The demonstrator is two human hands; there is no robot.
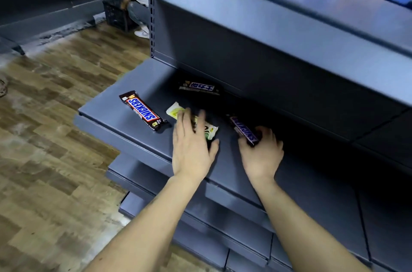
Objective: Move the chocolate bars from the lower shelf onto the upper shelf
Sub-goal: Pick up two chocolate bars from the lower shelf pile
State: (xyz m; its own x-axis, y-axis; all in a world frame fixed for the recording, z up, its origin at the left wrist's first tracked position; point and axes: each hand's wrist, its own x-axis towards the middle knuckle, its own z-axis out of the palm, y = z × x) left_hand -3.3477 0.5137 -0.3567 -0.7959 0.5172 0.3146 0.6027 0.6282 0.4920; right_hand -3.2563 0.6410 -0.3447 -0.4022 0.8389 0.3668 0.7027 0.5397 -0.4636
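On the lower shelf [124,113] the right hand [259,153] curls its fingers round a dark chocolate bar [244,130] whose long axis runs away to the left. The left hand [191,149] lies with spread fingers on a pale green bar [210,131]. A Snickers bar [142,111] lies diagonally at left; another bar [200,87] lies crosswise at the back, under the upper shelf [267,22].

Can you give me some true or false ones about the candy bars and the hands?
1. Four bars lie on the lower shelf. True.
2. The right hand is empty. False: it grips a Snickers bar.
3. The left hand rests on the pale green bar. True.
4. The leftmost Snickers bar is being held. False: it lies untouched.
5. The back bar sits on the upper shelf. False: it is on the lower shelf.
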